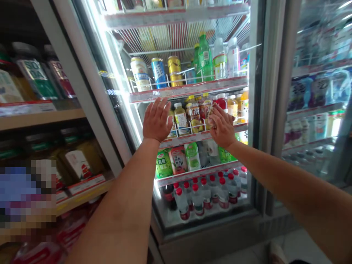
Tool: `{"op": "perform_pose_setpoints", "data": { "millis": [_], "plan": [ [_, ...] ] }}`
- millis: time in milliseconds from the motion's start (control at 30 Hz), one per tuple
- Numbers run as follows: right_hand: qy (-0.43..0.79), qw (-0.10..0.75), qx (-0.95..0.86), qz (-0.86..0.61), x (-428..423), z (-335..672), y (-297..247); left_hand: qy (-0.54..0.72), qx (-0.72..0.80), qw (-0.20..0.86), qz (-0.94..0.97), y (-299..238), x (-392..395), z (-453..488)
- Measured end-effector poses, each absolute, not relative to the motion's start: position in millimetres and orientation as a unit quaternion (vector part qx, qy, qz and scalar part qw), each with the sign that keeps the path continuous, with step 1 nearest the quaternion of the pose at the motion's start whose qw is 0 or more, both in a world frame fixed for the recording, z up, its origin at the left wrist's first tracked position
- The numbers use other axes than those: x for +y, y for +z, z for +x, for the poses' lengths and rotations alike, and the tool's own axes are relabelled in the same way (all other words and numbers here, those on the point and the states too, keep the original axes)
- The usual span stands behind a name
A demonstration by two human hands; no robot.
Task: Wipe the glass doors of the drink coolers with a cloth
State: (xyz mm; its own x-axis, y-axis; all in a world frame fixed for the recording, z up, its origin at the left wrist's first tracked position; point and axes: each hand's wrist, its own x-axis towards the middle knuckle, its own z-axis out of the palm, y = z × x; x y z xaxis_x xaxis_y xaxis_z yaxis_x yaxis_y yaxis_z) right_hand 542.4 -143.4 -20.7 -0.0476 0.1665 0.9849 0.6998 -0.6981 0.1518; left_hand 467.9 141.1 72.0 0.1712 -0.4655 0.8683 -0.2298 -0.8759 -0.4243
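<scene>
My left hand (157,119) is raised with its fingers stretched out, apparently flat on the glass front of a lit drinks fridge (189,86). It covers the left end of the middle shelf, beside a pale-labelled bottle (181,119). My right hand (222,124) is at the same height farther right, its fingers bent and drawn together. Something pale shows at its fingertips, too blurred to name. Behind and left of that hand stand yellow-capped tea bottles (194,113); a red-capped bottle (221,102) is partly hidden by it.
Above are several cans (158,73) and green bottles (205,57). Below stand drink pouches (178,160) and red-capped water bottles (197,198). Wooden shelves (41,119) with bottles flank the left. A vertical metal door frame (276,106) and another stocked fridge (316,121) are at right.
</scene>
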Motion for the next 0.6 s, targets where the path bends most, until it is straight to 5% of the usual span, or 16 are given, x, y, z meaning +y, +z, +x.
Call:
{"op": "perform_pose_setpoints", "data": {
  "millis": [167, 400, 600],
  "plan": [
    [-0.667, 0.247, -0.29, -0.641, -121.9, 544.1, -23.3, -0.618, 0.235, 0.113, -0.742, 71.3, 142.8, 469.7],
    [-0.678, 0.117, -0.35, -0.635, -139.6, 547.0, -50.9, -0.632, 0.225, 0.137, -0.729, 70.3, 143.1, 470.6],
    [-0.638, 0.163, -0.356, -0.663, -115.8, 530.2, -12.1, -0.633, 0.23, 0.138, -0.726, 70.8, 142.8, 470.0]
  ]
}}
